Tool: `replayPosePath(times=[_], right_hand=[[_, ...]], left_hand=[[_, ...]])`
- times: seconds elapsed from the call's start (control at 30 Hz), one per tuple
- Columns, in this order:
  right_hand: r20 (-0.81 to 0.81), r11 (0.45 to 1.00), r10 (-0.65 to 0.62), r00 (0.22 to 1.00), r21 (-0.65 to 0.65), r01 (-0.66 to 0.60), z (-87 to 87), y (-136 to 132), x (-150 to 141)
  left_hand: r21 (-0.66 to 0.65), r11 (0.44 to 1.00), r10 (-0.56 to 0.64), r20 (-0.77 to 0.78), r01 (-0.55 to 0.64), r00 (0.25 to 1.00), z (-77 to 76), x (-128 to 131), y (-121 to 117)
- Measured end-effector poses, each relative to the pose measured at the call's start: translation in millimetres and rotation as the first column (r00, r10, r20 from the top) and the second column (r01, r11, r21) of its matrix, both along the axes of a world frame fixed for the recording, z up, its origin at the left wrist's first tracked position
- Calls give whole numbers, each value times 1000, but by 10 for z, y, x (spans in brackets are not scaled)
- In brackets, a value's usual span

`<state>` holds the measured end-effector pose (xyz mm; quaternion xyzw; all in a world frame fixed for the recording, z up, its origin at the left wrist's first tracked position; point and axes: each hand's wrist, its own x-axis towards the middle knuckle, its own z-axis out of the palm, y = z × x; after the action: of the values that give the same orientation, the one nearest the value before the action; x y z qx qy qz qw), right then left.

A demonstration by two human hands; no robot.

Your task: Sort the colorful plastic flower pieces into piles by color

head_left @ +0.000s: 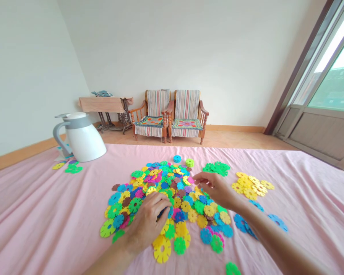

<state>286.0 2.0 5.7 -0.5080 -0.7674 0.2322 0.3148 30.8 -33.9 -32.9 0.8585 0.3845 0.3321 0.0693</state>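
Works with both hands over a wide, mixed-colour heap of notched plastic discs point(192, 215), spread across a pink cloth point(312, 198). Holds the left hand point(150, 214) low over the near left part of the heap, back upward, with fingers curled down – cannot tell whether gripping a disc or only touching. Reaches with the right hand point(213, 186) to the far right part, with fingers bent close to a pink disc point(190, 180); cannot tell that grip as empty or full.

Has a green pile point(216, 168) just beyond the right hand, a yellow pile point(248, 185) farther right, and blue discs point(242, 223) around the right forearm, partly hidden. Has a small blue stack point(177, 158) and a lime stack point(189, 163) at the heap's far edge. Faces two wooden armchairs point(186, 105) – plus, at far left on the cloth, a white jug point(87, 139) with a few loose discs point(73, 168) near its base.
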Motion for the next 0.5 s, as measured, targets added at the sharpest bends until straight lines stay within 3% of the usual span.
replayPosePath(times=[0.23,0.5], right_hand=[[250,997,-72,966,27,67,-184,-331,273],[336,989,-70,939,-97,109,-226,-548,188]], left_hand=[[24,1000,-2,8,2,1000,-24,2,4],[42,999,-2,13,1,1000,-20,5,16]])
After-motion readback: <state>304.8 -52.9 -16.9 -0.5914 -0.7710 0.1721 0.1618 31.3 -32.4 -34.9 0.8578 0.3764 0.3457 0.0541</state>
